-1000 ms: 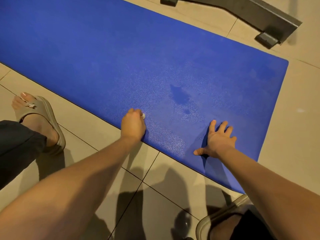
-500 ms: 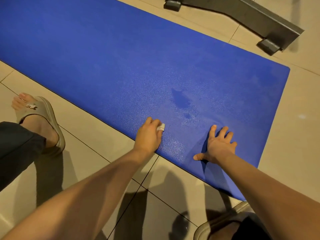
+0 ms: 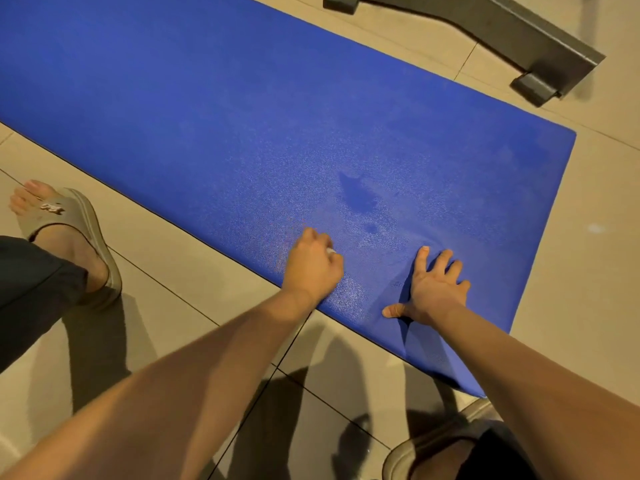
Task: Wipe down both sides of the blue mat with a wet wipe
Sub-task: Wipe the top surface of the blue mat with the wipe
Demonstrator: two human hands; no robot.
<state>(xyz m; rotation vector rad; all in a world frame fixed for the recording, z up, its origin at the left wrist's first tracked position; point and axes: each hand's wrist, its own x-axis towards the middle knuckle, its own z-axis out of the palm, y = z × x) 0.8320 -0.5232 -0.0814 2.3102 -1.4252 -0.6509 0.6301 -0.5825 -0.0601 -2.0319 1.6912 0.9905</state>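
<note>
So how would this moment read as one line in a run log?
left hand: grips wet wipe on blue mat | right hand: pressed flat on mat, fingers spread | mat: lies on tiled floor

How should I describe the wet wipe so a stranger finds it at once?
Look at the blue mat on the tiled floor. At its near edge, the left hand grips the wet wipe. It is the only white scrap there; the right hand lies flat.

An indoor exercise corner, probably inside a home, is suggested by the beige floor tiles [image 3: 606, 271], the blue mat [image 3: 242, 116] laid flat on them, the grey metal frame foot [image 3: 502, 32] nearby and the soft slipper [image 3: 79, 220] that is worn.
</note>
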